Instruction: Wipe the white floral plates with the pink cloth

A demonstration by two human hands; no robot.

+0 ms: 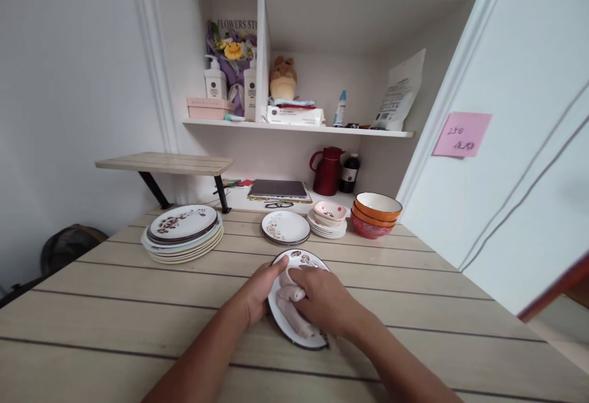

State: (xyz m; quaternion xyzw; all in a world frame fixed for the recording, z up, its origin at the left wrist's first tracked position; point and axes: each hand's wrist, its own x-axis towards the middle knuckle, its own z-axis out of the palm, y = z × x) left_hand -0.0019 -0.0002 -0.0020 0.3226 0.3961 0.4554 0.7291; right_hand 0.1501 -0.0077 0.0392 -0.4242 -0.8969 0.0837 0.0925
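Observation:
A white plate (pixel 278 316) with a dark rim and brown flower print is tilted a little in front of me, over the near part of the table. My left hand (pixel 261 292) grips its left edge, the thumb lying over the rim and the other fingers hidden beneath. Across the plate's face, my right hand (pixel 324 297) presses a bunched pale cloth (pixel 294 314). Its fingers are curled into the cloth, and part of the cloth hangs toward the lower rim. The hand and cloth cover much of the plate's middle and right side.
Stacked plates (pixel 181 246) stand at the left by a small raised shelf (pixel 161 162). Behind my hands sit more flowered plates (pixel 286 226), small dishes with a pink bowl (pixel 330 211), and stacked bowls (pixel 375 216). A red jug (pixel 327 173) and a laptop (pixel 280 188) are farther back.

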